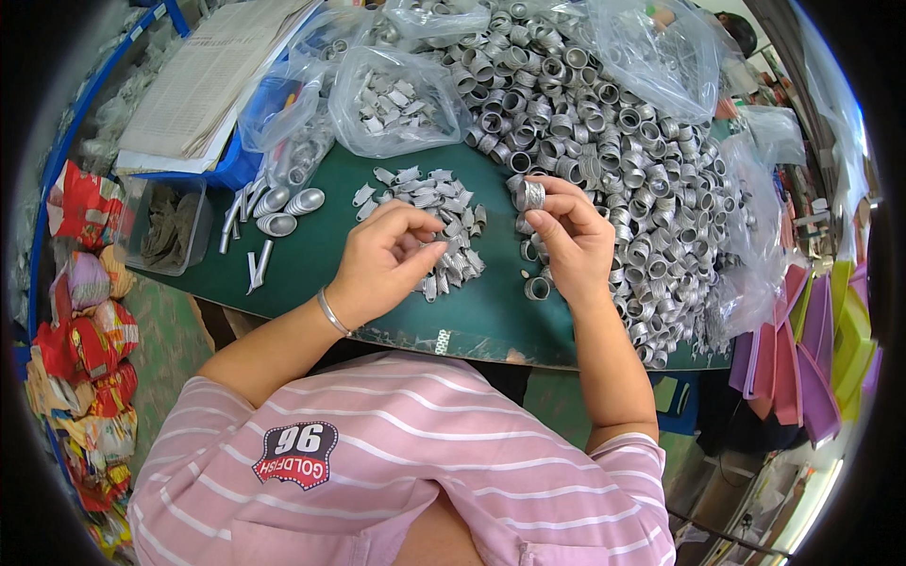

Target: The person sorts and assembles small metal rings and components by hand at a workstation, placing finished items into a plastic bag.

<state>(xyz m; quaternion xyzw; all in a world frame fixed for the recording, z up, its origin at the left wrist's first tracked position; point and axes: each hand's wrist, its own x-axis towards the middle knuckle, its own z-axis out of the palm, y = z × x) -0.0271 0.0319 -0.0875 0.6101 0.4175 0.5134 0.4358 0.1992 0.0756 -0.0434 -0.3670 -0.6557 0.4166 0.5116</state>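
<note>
Delicately, the right hand pinches a silver-grey ribbed metal ring between thumb and fingers, holding it up at the near left edge of a big heap of similar ribbed rings. The left hand is curled, thumb and fingertips near each other, over the left side of a small pile of flat grey metal tabs; whether it grips one of them, I cannot tell. A silver bangle circles the left wrist.

Just below the right hand's ring, a loose ring lies on the dark green tabletop, beside the heap. Beyond the tab pile, a clear plastic bag contains more of the tabs, and another clear bag lies over the far part of the heap.

To the left of the left hand are several spoon-shaped metal pieces, then a clear plastic tub with crumpled greyish stuff inside. Behind these, printed paper sheets rest on a blue bin. Farther out, red and yellow packets crowd the left side, while purple, red and lime-green strips hang at the right.
</note>
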